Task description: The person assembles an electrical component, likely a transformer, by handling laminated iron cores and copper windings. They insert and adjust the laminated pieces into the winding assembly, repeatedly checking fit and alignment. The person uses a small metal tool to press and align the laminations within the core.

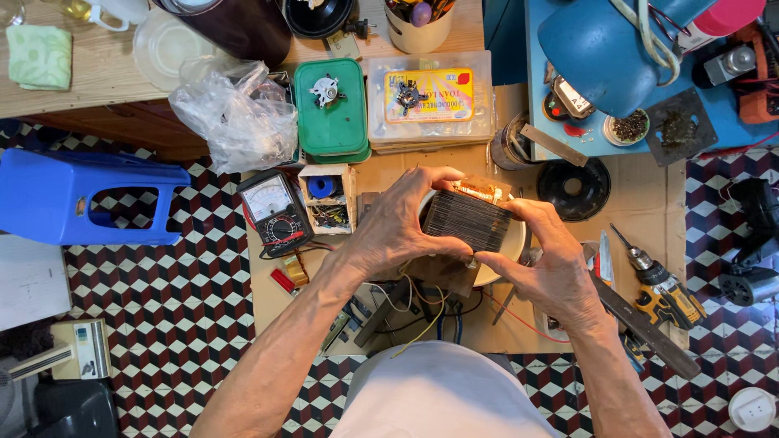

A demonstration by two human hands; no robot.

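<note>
Both hands grip a dark laminated motor stator (469,217) with copper windings showing at its top. My left hand (395,227) wraps its left side, thumb along the lower edge. My right hand (550,258) clasps its right side, fingers over the top corner. The stator is held above a white bowl (516,243). Thin yellow, red and blue wires (422,312) trail from it down toward my lap.
An analogue multimeter (274,209) and a small parts box (327,198) lie left of my hands. A green box (330,109) and a clear lidded box (428,101) sit behind. A cordless drill (661,288), a black disc (574,188) and a blue stool (89,199) are nearby.
</note>
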